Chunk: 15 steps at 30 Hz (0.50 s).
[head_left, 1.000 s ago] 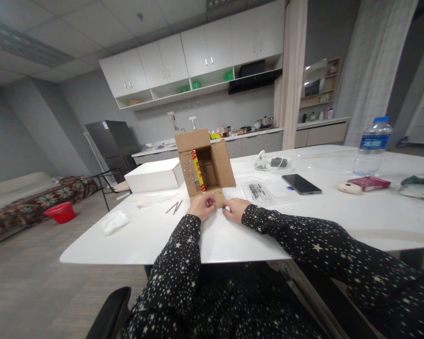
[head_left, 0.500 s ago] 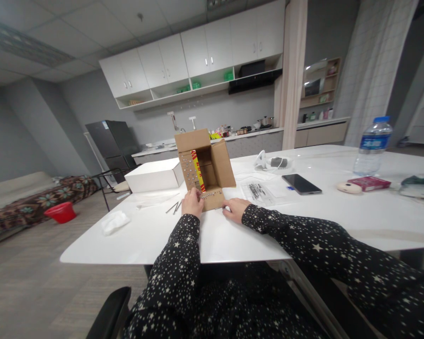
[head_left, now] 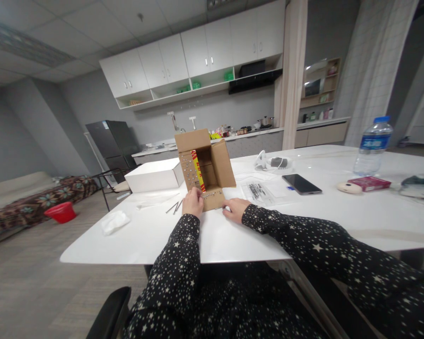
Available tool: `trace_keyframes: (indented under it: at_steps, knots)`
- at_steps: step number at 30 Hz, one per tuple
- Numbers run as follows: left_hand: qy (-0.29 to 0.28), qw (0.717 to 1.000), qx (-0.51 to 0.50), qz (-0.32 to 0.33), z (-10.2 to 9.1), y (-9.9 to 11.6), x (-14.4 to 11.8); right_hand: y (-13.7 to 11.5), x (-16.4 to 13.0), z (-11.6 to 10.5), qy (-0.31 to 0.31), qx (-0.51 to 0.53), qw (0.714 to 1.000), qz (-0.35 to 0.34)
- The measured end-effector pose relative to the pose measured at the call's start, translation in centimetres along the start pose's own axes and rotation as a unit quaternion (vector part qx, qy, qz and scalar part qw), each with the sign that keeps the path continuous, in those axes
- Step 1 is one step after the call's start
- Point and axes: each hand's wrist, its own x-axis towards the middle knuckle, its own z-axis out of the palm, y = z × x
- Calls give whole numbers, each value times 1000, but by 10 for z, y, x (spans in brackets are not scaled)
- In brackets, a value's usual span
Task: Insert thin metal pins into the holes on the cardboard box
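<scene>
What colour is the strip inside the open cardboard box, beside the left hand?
The strip in the cardboard box is red and yellow, above the left hand; the head view shows it.

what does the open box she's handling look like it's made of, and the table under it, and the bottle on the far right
Open box: brown cardboard, matte, with folded flaps and raw edges; left hand is at its front flap. Table: white, smooth and glossy, showing soft reflections; likely laminate or stone, hard to tell. Bottle: clear plastic by its look, blue cap and label.
</scene>
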Motion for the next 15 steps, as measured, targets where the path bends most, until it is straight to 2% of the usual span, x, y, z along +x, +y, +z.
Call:
trace_keyframes:
  at_steps: [6,10,15]
  knots:
    - [-4,1000,-2,8,3,-2,1,-1,0,-1,0,0,1000,6]
    - [-33,999,22,-4,2,-2,0,-1,-1,-1,-1,3,1000,8]
    - [-25,998,41,-29,-2,2,-1,0,0,1,0,3,1000,10]
